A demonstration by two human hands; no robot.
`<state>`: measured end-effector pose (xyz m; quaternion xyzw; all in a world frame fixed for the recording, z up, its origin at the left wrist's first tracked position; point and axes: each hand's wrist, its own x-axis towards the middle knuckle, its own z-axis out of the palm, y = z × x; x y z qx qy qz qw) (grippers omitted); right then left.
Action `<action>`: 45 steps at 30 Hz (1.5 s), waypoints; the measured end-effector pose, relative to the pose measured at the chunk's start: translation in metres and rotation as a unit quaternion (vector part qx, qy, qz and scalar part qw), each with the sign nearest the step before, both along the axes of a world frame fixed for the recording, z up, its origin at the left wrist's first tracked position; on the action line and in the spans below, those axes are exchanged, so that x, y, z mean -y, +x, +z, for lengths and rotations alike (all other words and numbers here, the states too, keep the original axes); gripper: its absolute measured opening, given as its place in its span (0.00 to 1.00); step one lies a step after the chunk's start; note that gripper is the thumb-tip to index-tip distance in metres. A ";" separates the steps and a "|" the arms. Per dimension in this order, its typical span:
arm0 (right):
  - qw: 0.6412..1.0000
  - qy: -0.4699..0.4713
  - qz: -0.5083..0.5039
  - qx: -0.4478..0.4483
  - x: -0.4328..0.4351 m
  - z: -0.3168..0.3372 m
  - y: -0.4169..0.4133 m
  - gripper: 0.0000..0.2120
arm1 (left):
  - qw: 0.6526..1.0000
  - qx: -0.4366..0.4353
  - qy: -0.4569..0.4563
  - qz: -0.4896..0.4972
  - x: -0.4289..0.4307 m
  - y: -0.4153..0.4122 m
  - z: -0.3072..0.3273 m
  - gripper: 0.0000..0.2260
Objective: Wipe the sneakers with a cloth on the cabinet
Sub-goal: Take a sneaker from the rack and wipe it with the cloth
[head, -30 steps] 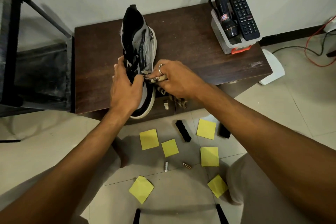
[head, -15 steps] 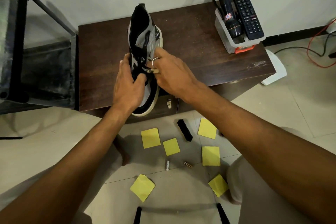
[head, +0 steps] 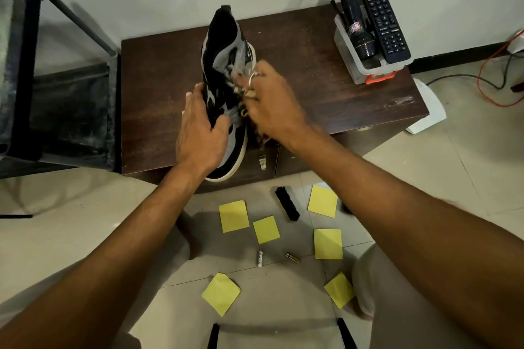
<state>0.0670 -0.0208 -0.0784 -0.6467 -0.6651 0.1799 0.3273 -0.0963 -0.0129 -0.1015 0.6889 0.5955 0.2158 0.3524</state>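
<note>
The cabinet (head: 312, 79) fills the upper middle of the frame, against the wall. The sneaker (head: 226, 59) stands on its left half, toe past the near edge. The left hand (head: 198, 133) holds the sneaker's left side; the right hand (head: 272, 102) is at its right side, with the cloth (head: 246, 91) between them. In the cabinet's upper right corner a bin (head: 365, 73) holds a torch (head: 351, 14) at left and a remote (head: 382, 22) at right. A metal rack (head: 28, 65) stands left of the cabinet. On the floor below lie a brush (head: 287, 203), paper notes (head: 233, 216) and, among them, a battery (head: 260, 258)
</note>
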 end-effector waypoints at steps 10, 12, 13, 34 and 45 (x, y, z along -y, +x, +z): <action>0.976 -0.170 0.128 0.052 0.003 0.019 0.024 0.08 | 0.998 -0.002 -0.040 0.041 -0.022 0.012 0.036 0.43; 0.976 -0.179 0.121 -0.002 -0.005 0.021 0.043 0.08 | 0.999 0.028 -0.006 0.045 -0.039 0.027 0.045 0.46; 0.978 -0.172 0.111 -0.039 -0.006 0.021 0.047 0.10 | 0.999 0.032 0.016 0.040 -0.044 0.030 0.048 0.44; 0.991 -0.114 0.064 0.009 0.011 -0.007 0.025 0.06 | 0.981 0.148 0.084 0.093 -0.031 0.041 0.018 0.20; 0.984 -0.043 -0.074 -0.154 0.002 -0.010 0.004 0.16 | 0.975 0.190 0.056 0.101 -0.027 0.041 0.019 0.19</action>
